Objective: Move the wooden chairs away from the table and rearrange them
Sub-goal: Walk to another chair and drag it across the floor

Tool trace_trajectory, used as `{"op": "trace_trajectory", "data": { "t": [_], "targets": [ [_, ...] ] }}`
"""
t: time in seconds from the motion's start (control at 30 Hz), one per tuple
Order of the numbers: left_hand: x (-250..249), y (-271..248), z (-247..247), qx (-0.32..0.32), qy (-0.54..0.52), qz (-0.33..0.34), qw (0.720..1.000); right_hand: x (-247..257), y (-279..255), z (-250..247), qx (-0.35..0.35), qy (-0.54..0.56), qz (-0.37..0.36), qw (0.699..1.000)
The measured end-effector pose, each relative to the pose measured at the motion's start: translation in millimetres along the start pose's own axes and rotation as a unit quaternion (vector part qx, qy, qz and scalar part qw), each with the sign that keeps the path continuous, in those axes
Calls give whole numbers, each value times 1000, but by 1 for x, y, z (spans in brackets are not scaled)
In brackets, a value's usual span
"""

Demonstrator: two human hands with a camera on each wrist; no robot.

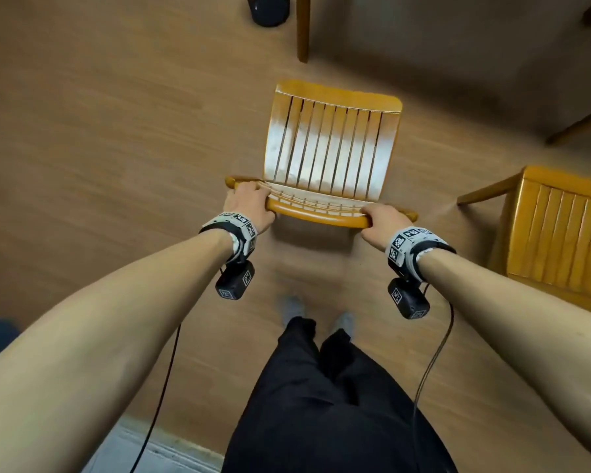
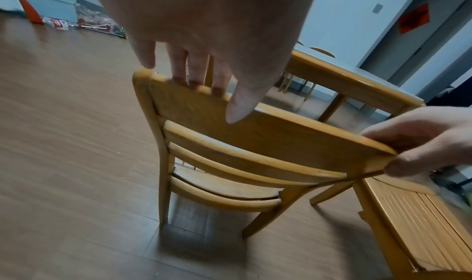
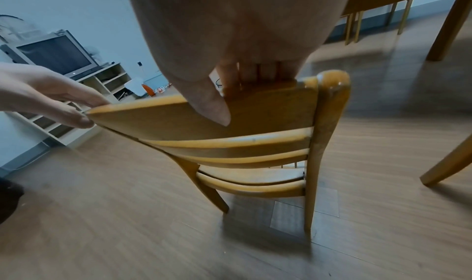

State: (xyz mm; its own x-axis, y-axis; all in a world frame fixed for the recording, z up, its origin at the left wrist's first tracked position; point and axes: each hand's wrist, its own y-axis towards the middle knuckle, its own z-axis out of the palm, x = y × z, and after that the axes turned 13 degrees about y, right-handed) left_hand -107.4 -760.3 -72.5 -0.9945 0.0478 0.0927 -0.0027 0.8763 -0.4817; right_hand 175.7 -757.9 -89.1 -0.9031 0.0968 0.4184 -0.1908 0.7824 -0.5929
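Note:
A wooden chair [image 1: 331, 145] with a slatted seat stands on the floor right in front of me, its back toward me. My left hand [image 1: 249, 199] grips the left end of its top rail [image 1: 318, 216], fingers over the front and thumb behind. My right hand [image 1: 382, 220] grips the right end the same way. In the left wrist view my left hand [image 2: 204, 78] curls over the chair back [image 2: 268, 130]. The right wrist view shows my right hand [image 3: 245, 86] wrapped over the rail [image 3: 204, 118] beside the right post. A second wooden chair [image 1: 560, 233] stands close on the right.
The table leg [image 1: 302, 29] stands just beyond the chair, and the table [image 2: 352, 82] lies ahead. A dark round object [image 1: 268, 8] sits on the floor at the top. A TV stand with shelves [image 3: 84, 78] is along the left wall. My feet [image 1: 314, 315] stand behind the chair.

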Motion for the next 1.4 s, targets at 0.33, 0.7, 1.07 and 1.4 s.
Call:
{"op": "trace_trajectory", "data": {
  "t": [0.33,0.7,1.07,1.4],
  "targets": [
    [7,55,22,26,0,11,1000,-2,26,9,-49,-84,-47,994],
    [17,128,-128,35,-55,73,995,36,75,-137,-53,-29,11,998],
    [-1,249,-277,57,-91,98,989,50,175,-315,-75,-42,-7,996],
    [19,301,-317,77,-121,28,989,89,273,-392,-10,-81,-50,995]
  ]
}}
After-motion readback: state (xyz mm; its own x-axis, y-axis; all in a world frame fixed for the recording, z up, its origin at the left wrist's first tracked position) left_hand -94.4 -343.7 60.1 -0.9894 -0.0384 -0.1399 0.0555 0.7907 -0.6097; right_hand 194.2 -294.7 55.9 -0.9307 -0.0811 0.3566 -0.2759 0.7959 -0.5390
